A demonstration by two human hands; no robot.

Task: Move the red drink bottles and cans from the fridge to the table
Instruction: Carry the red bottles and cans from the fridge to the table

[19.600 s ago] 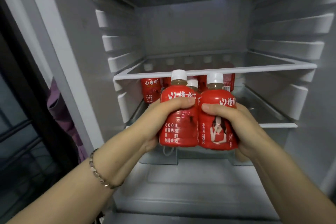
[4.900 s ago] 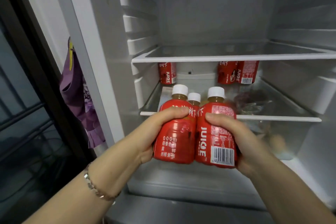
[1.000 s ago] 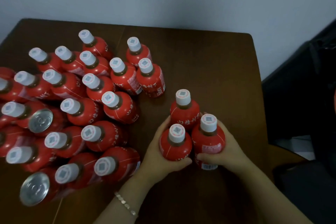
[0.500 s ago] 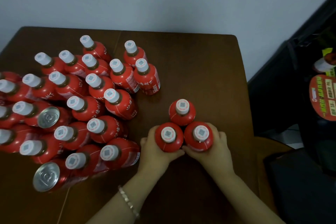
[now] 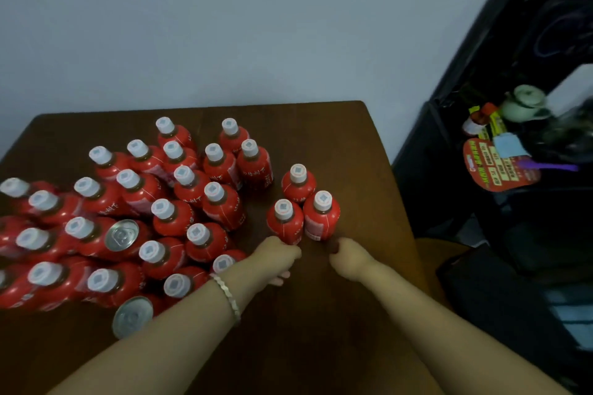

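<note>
Three red drink bottles with white caps stand close together on the brown table [image 5: 340, 141]: one at the back [image 5: 298, 185], one front left [image 5: 285, 225], one front right [image 5: 322, 219]. My left hand [image 5: 276, 258] sits just in front of the front-left bottle, fingers loosely curled, its knuckles at the bottle's base. My right hand [image 5: 349, 258] is a little in front of the front-right bottle, clear of it and holding nothing. A bracelet is on my left wrist.
A dense group of several red bottles [image 5: 179, 189] fills the table's left half, with two silver-topped red cans [image 5: 122, 236] [image 5: 132, 316] among them. A black shelf unit [image 5: 449, 170] stands right of the table, holding a teapot [image 5: 524, 102] and a red sign [image 5: 495, 167].
Both hands have let go of the three bottles and drawn back toward me. The bottles now stand on the table by themselves. The camera has tilted up and right.
</note>
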